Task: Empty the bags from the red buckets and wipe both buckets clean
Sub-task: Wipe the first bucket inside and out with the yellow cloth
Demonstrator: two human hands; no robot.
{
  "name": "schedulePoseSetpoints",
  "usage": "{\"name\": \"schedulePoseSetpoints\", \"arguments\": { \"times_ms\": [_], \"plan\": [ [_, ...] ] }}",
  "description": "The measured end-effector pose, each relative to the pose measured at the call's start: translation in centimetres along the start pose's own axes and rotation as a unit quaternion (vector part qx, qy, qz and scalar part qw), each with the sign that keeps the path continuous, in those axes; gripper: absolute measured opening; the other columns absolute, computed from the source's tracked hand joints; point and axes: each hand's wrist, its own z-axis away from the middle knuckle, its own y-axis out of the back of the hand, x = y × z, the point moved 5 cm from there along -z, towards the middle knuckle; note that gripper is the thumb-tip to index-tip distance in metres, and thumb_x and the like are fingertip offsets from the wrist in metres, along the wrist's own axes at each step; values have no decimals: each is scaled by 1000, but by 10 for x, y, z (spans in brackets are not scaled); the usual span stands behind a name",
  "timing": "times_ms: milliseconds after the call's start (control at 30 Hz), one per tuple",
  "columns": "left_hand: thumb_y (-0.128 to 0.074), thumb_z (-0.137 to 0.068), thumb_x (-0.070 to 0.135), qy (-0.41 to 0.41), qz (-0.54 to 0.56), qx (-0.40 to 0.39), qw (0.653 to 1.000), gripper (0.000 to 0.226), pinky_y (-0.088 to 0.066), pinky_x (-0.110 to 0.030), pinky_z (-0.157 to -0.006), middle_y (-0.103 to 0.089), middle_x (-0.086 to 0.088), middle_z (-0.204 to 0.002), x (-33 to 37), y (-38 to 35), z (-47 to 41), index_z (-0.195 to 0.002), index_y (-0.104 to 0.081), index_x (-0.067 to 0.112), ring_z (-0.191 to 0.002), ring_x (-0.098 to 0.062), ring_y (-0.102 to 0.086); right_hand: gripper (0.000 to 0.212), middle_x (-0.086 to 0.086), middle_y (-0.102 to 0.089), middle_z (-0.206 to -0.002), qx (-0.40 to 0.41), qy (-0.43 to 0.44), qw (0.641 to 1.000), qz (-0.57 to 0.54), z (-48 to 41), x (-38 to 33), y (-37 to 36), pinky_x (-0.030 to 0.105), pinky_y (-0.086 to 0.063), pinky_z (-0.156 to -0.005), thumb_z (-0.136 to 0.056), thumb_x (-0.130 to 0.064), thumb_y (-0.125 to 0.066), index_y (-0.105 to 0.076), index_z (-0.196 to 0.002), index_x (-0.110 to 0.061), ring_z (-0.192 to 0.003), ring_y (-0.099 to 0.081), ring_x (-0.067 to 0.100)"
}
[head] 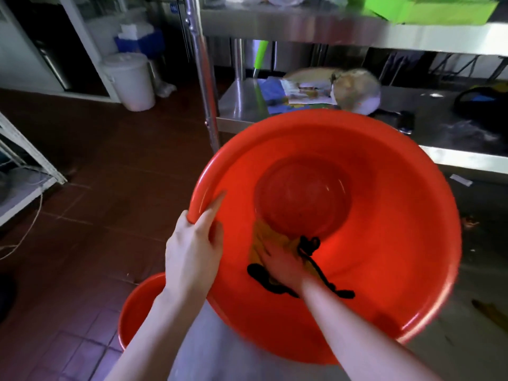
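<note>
The left hand (192, 251) grips the rim of the tilted red bucket (412, 215); the right hand (283, 265), fingers flat, presses the yellow cloth (262, 233) on its near inner wall.

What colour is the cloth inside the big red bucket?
The cloth is yellow with black markings, in the head view.

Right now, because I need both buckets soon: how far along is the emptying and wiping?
Done: no bags show inside the held red bucket. In hand: the left hand grips its rim while the right hand presses a yellow cloth against the inner wall. Left: the second red bucket below is mostly hidden, so I cannot tell whether it is emptied or wiped.
</note>
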Motion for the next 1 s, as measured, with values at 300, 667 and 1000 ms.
{"name": "schedulePoseSetpoints", "arguments": {
  "times_ms": [300,667,1000],
  "plan": [
    [-62,-88,13,-21,-19,-7,1000,57,-47,-35,-72,-51,-4,-87,22,-10,-40,-134,-53,45,-75,-27,-56,65,10,-34,-153,-1,106,946,-306,4,-37,43,9,-18,-105,-88,-9,-69,-39,-145,-6,-141,-31,18],
    [-60,-87,13,-145,-94,-62,983,57,-55,-46,-64,-49,-7,-85,58,-1,-112,-135,-53,41,-67,-37,-58,54,12,-65,-121,322,-80,879,-341,-9,33,121,12,-34,-87,-73,4,-71,-61,-126,-6,-111,-60,24],
    [-57,-92,13,-167,-92,-57,980,48,-53,-42,-53,-48,-9,-86,41,-5,-139,-134,-57,37,-58,-33,-55,64,3,-21,-160,129,-47,969,205,-122,45,118,54,-26,-111,-95,-46,-45,-25,-151,-25,-143,-25,29]
  ]
}}
